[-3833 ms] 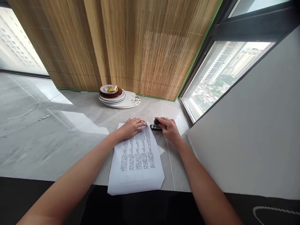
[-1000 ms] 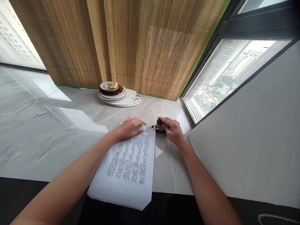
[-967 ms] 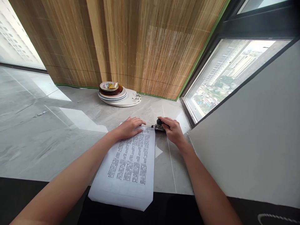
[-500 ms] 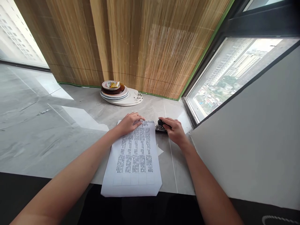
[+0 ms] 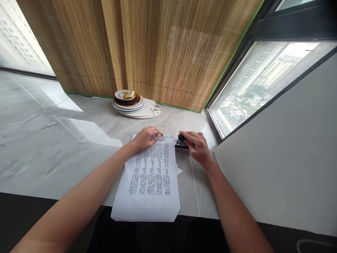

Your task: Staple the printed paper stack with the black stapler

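Note:
Printed paper sheets (image 5: 150, 179) lie lengthwise in front of me, their near end reaching over the surface's edge. My left hand (image 5: 146, 137) rests on the far end of the paper, fingers stretched flat near its top edge. At the far right corner of the sheets sits a black and metal stapler (image 5: 181, 143). My right hand (image 5: 197, 144) is closed over its black top, and the fingers cover much of it. The stapler's front meets the paper's edge; whether the sheet lies inside its jaws I cannot tell.
Stacked plates (image 5: 129, 104) stand by the bamboo blind (image 5: 139, 52) at the back, a small packet (image 5: 129, 94) on top. A white wall (image 5: 276, 158) and a window (image 5: 252, 95) bound the grey marbled surface (image 5: 65, 158) on the right. A white paper corner (image 5: 179, 171) pokes out beside the sheets.
The near end of the paper has shifted slightly left. My right hand and the stapler have barely moved, and my left hand stays in place.

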`<state>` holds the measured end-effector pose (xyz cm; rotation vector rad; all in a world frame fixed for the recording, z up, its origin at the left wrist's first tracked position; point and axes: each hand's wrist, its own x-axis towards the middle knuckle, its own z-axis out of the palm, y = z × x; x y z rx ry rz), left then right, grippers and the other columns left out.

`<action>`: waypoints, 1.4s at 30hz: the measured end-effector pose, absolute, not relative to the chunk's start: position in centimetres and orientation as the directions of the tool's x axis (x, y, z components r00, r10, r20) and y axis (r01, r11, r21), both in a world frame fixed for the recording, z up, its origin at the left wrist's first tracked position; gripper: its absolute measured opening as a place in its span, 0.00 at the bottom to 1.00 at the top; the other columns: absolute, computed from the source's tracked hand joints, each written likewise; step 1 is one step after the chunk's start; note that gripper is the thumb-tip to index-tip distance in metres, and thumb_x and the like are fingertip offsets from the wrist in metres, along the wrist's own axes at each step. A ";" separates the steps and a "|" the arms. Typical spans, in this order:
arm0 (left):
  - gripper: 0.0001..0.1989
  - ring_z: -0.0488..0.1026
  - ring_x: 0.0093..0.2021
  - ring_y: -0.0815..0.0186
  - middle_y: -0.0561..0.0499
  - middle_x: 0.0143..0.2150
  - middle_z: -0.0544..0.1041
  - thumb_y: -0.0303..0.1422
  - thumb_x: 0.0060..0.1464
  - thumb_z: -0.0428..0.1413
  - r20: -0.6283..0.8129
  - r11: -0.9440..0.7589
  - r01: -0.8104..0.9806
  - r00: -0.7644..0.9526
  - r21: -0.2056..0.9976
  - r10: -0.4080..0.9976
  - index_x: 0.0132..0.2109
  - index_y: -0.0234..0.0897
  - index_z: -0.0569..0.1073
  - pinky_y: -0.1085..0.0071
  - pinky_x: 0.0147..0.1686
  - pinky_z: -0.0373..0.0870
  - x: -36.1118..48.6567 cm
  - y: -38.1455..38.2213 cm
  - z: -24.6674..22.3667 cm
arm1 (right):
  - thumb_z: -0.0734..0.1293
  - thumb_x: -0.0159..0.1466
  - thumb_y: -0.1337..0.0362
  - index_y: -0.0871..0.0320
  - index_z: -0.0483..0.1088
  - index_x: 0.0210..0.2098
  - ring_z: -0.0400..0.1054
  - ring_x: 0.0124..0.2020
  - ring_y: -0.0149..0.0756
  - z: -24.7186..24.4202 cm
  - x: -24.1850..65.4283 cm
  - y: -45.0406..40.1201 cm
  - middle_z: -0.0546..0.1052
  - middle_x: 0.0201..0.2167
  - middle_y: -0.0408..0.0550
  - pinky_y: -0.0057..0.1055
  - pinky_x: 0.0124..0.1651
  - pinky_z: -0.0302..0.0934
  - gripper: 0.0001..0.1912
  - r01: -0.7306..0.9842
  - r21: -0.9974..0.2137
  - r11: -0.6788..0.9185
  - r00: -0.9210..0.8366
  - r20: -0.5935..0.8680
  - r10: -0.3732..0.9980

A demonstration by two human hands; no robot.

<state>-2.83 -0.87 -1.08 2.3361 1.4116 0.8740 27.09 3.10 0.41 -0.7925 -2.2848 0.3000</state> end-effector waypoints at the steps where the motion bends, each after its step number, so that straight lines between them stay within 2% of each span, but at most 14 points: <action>1: 0.13 0.74 0.51 0.56 0.46 0.50 0.80 0.34 0.68 0.55 0.352 -0.486 0.707 0.343 0.513 0.871 0.54 0.41 0.79 0.55 0.57 0.68 -2.8 -0.9 -1.1 | 0.59 0.74 0.69 0.48 0.74 0.61 0.75 0.50 0.45 0.4 27.1 3.1 0.81 0.54 0.48 0.45 0.53 0.57 0.22 0.462 -0.404 0.789 -0.580 0.535 0.614; 18: 0.15 0.74 0.56 0.55 0.46 0.53 0.80 0.33 0.68 0.54 0.318 -0.465 0.731 0.345 0.500 0.883 0.57 0.43 0.78 0.52 0.61 0.66 -2.8 -0.9 -1.2 | 0.59 0.75 0.69 0.46 0.72 0.64 0.75 0.49 0.44 0.6 26.8 2.7 0.81 0.54 0.48 0.46 0.52 0.53 0.23 0.445 -0.312 0.840 -0.690 0.479 0.543; 22: 0.15 0.76 0.49 0.57 0.46 0.50 0.81 0.32 0.66 0.55 0.328 -0.476 0.701 0.347 0.531 0.878 0.57 0.41 0.77 0.55 0.56 0.70 -2.5 -1.1 -1.0 | 0.60 0.74 0.70 0.46 0.71 0.64 0.75 0.49 0.43 0.3 26.3 2.6 0.81 0.54 0.48 0.45 0.53 0.53 0.24 0.434 -0.302 0.849 -0.712 0.462 0.529; 25: 0.15 0.76 0.44 0.59 0.46 0.49 0.81 0.32 0.65 0.55 0.318 -0.479 0.677 0.359 0.559 0.878 0.57 0.40 0.77 0.57 0.52 0.73 -2.1 -1.2 -0.9 | 0.59 0.75 0.70 0.46 0.71 0.65 0.74 0.49 0.44 0.0 25.9 2.7 0.81 0.54 0.48 0.45 0.53 0.55 0.24 0.438 -0.307 0.845 -0.706 0.465 0.535; 27: 0.15 0.77 0.44 0.59 0.46 0.49 0.81 0.32 0.65 0.54 0.312 -0.477 0.671 0.361 0.567 0.879 0.56 0.40 0.77 0.57 0.52 0.73 -2.0 -1.2 -0.9 | 0.59 0.75 0.69 0.46 0.70 0.66 0.74 0.50 0.44 -0.2 25.6 2.8 0.80 0.54 0.49 0.45 0.54 0.57 0.24 0.439 -0.327 0.837 -0.694 0.467 0.548; 34: 0.14 0.77 0.53 0.57 0.46 0.54 0.80 0.30 0.66 0.53 0.312 -0.455 0.648 0.331 0.610 0.890 0.55 0.40 0.77 0.57 0.56 0.72 -1.5 -1.2 -1.3 | 0.61 0.74 0.68 0.43 0.68 0.68 0.70 0.51 0.47 -0.7 24.4 2.9 0.79 0.54 0.48 0.45 0.52 0.65 0.26 0.377 -0.412 0.830 -0.682 0.482 0.550; 42: 0.13 0.78 0.45 0.59 0.47 0.46 0.81 0.29 0.63 0.54 0.309 -0.428 0.646 0.296 0.633 0.904 0.52 0.37 0.78 0.60 0.51 0.73 -1.4 -1.0 -1.7 | 0.61 0.73 0.70 0.40 0.67 0.69 0.69 0.52 0.47 -1.4 23.9 2.9 0.78 0.56 0.46 0.47 0.55 0.64 0.28 0.427 -0.382 0.820 -0.664 0.483 0.571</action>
